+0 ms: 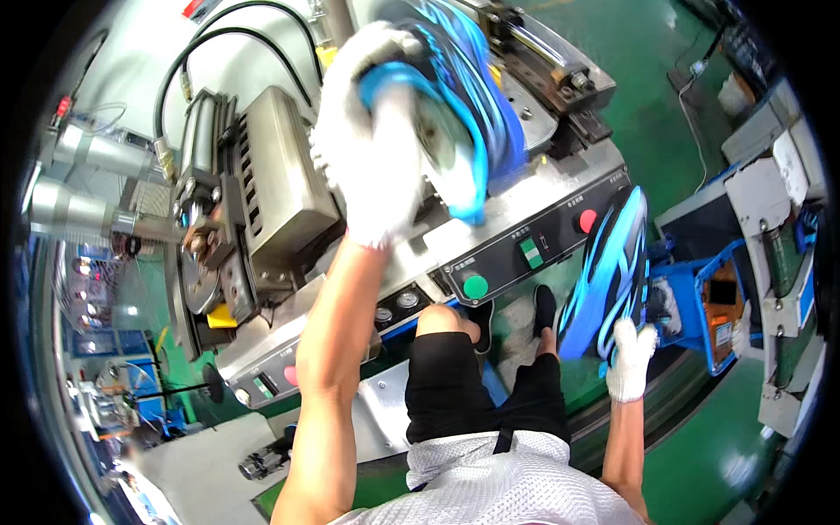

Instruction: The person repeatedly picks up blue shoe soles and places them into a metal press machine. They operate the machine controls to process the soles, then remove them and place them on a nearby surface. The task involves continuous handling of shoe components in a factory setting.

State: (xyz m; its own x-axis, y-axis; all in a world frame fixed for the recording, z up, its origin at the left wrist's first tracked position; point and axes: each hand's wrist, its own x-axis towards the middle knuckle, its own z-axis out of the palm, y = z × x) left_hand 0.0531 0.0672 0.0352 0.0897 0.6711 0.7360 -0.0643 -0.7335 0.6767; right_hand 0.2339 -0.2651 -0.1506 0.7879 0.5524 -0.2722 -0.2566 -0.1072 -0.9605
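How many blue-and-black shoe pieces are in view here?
2. One blue-and-black striped shoe piece is held by the white-gloved left hand on the metal machine; the other hangs from the gloved right hand, low at the side. Others may be hidden.

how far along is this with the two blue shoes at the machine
Nothing looks finished yet. In hand: the gloved left hand presses one blue-and-black sports shoe at the grey metal press machine. Left: the gloved right hand holds a second blue-and-black shoe beside the control panel.

Head view — steeply downward, close
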